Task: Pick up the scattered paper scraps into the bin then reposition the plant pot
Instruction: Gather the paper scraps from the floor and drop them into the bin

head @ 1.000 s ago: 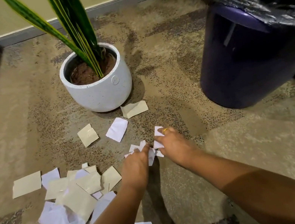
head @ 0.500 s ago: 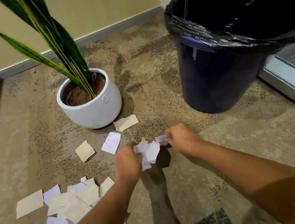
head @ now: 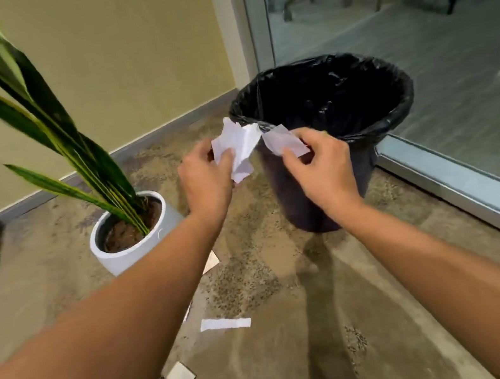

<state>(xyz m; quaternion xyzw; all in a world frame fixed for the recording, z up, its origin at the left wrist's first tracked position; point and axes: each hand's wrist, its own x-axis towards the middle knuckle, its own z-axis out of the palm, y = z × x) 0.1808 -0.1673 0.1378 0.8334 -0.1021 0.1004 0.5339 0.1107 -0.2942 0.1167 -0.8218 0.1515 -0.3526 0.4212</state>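
Mottled brown carpet [head: 259, 288] runs to a yellow wall, and from my feed I see the white plant pot [head: 137, 242] standing on it at left. Loose paper scraps [head: 225, 323] lie near its base and toward the bottom edge. My left hand [head: 207, 180] pinches a crumpled white bunch [head: 239, 144], fingers clamped on it. My right hand [head: 321, 166] grips another white piece [head: 283, 141] at the near rim of the black-lined bin [head: 327, 102]. A glass partition [head: 413, 26] stands at far right.
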